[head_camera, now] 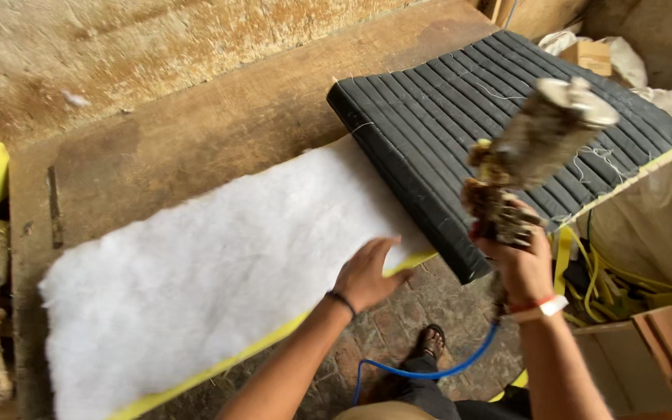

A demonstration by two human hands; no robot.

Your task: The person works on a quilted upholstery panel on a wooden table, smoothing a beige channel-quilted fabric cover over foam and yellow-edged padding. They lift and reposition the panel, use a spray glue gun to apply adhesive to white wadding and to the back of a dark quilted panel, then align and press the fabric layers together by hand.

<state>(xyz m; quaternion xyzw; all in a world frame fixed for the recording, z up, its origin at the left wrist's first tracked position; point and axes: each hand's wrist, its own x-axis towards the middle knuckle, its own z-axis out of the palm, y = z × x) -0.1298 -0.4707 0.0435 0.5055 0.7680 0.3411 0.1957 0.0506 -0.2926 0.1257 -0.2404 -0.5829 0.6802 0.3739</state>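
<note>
My left hand (367,274) lies open, flat on the white wadding (219,272) at its four-o'clock edge, while my right hand (521,260) grips the glue-crusted spray gun (534,152); spraying looks under way, next needing steady aim.

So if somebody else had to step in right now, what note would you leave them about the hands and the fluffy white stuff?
Left hand: open, flat on the near edge of the white fluffy wadding sheet.
Right hand: gripping a glue-crusted spray gun fed by a blue hose, raised over the black ribbed quilted cover.
Layout: wadding lies on a yellow foam slab on the wooden workbench; the black cover's left end overlaps the wadding's right end.
Done: wadding spread flat.
Left: most of the wadding is still uncovered. I can't tell whether glue is on yet.
</note>
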